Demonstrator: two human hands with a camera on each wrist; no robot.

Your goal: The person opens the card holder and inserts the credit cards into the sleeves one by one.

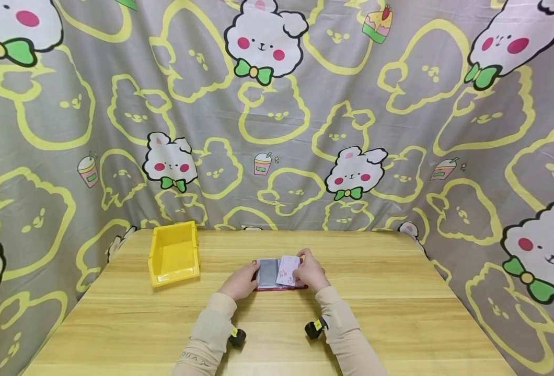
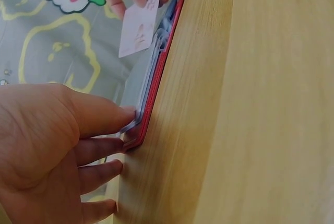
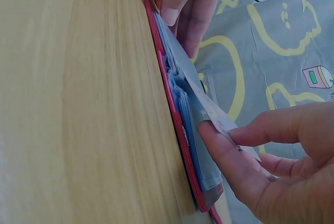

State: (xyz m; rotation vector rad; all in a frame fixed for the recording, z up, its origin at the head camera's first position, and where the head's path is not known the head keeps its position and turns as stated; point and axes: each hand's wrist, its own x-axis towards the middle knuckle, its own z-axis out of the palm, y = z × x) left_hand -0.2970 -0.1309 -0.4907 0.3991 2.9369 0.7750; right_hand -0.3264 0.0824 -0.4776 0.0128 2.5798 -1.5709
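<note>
A red-covered card holder (image 1: 268, 273) with clear plastic sleeves lies spread on the wooden table. My left hand (image 1: 240, 282) grips its left edge; in the left wrist view the thumb (image 2: 107, 113) presses on the sleeves and the other fingers are at the cover's edge. Between the thumb and fingers of my right hand (image 1: 312, 270) is a pale pink card (image 1: 286, 269) with a small printed pattern. The card is tilted over the right-hand sleeves (image 3: 201, 153), its lower part close to the fold. Whether its edge is inside a sleeve I cannot tell.
A yellow plastic bin (image 1: 174, 256) stands at the back left of the wooden table (image 1: 376, 318). Behind the table hangs a grey curtain (image 1: 296, 130) printed with cartoon animals. Each wrist wears a strap with a small black device (image 1: 237, 337).
</note>
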